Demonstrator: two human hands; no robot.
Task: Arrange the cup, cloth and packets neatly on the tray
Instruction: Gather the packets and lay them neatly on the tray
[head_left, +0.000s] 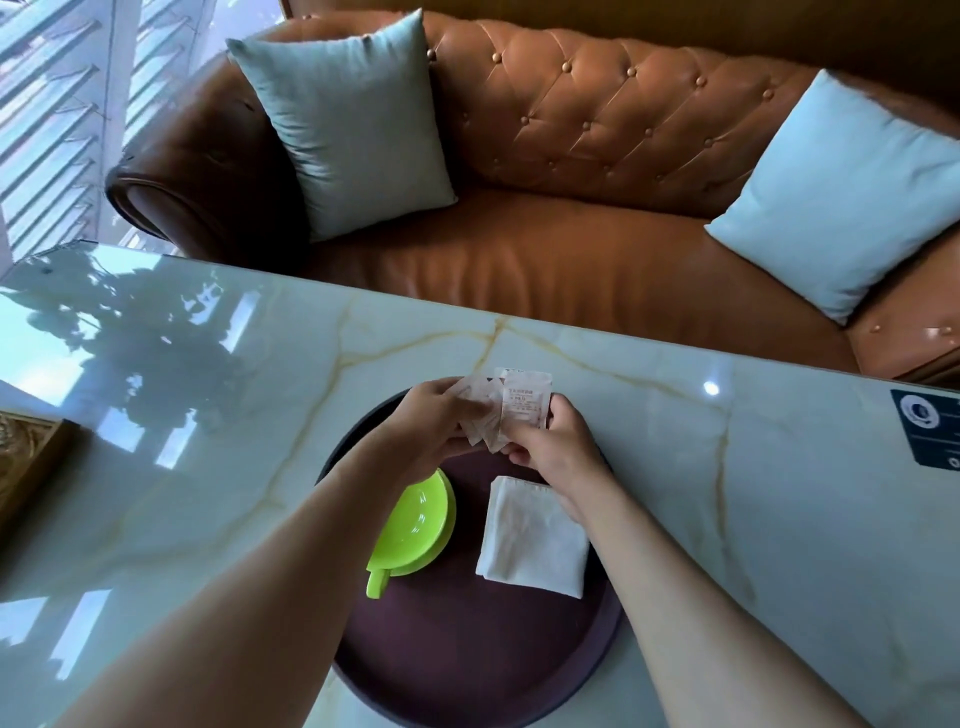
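Observation:
A round dark tray (467, 654) lies on the marble table. On its left part stands a lime green cup (415, 525) with its handle toward me. A folded white cloth (530, 540) lies flat on the tray's right part. Above the tray's far edge both hands hold a bunch of small white packets (511, 405) with red print. My left hand (436, 421) grips them from the left, and my right hand (550, 441) pinches them from the right. My left forearm hides part of the cup's left rim.
The glossy marble table (208, 415) stretches left and right. A wooden box corner (26, 457) sits at the left edge and a dark blue sticker (930, 431) at the right. Behind the table stands a brown leather sofa (571, 260) with light blue cushions (353, 119).

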